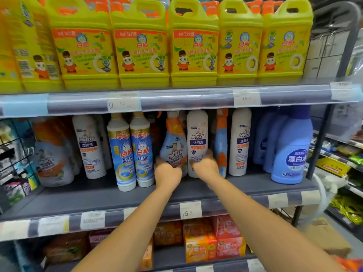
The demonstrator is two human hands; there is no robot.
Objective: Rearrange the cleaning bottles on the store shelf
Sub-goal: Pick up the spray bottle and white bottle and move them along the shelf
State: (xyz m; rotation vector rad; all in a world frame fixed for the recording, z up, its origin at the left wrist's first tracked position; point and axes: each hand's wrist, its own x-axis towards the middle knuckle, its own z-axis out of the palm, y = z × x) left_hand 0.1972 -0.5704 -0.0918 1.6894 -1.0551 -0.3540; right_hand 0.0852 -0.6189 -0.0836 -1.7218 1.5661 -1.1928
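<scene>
Facing a grey store shelf (98,195), middle tier, under a row of yellow detergent jugs (141,46). Carries blue bleach bottles (292,150) at the right end and two blue-labelled cleaner bottles (131,152) left of centre. Between those, upright and side by side: white Mr Muscle bottle (197,138) and Mr Muscle trigger spray bottle (172,142). Curled round the white bottle's lower body, right hand (205,166); wrapped round the spray bottle's base, left hand (168,173). Probably full, so moderately heavy; rigid smooth plastic, glossy labels likely slippery, top-heavy when gripped this low. Safer taken at the waist, or the spray by its neck under the trigger, to spare close neighbours.
</scene>
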